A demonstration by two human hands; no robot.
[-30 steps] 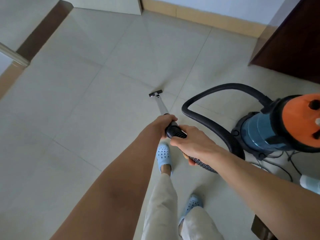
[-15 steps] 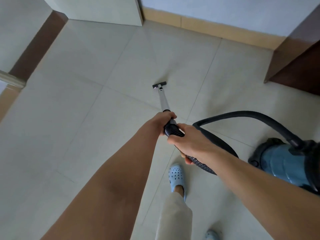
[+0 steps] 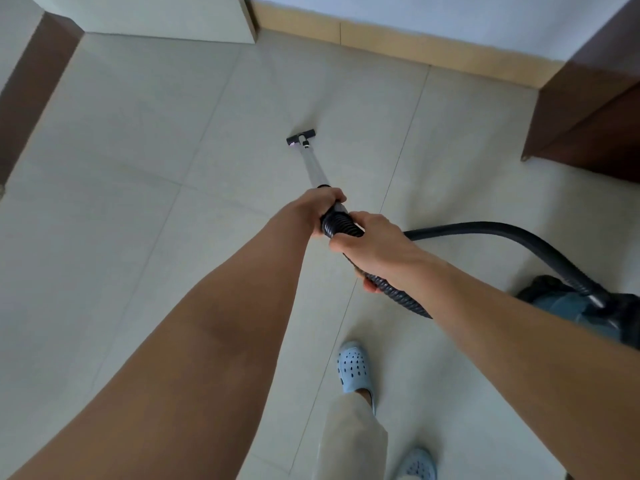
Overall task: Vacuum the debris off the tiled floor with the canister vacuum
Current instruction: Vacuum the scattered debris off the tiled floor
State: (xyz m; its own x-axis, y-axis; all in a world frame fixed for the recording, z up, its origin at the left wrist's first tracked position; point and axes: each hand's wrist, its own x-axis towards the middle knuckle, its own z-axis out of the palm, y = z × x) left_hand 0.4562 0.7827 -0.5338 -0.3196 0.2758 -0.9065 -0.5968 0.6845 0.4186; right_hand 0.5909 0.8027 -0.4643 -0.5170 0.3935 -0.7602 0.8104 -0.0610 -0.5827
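**Mid-stroke, wand out toward far wall**

Left hand (image 3: 320, 206) is wrapped around the wand (image 3: 313, 164) at its upper end; right hand (image 3: 375, 247) is closed on the ribbed hose (image 3: 394, 289) just behind it. Floor nozzle (image 3: 300, 137) sits flat on the tiled floor (image 3: 138, 168), mid-floor, short of the far baseboard (image 3: 415, 46). Canister (image 3: 568, 306) sits at the floor's right edge, near the dark cabinet (image 3: 588, 116). No debris resolvable. Likely next: work along the baseboard, keep the nozzle flat, watch hose slack.
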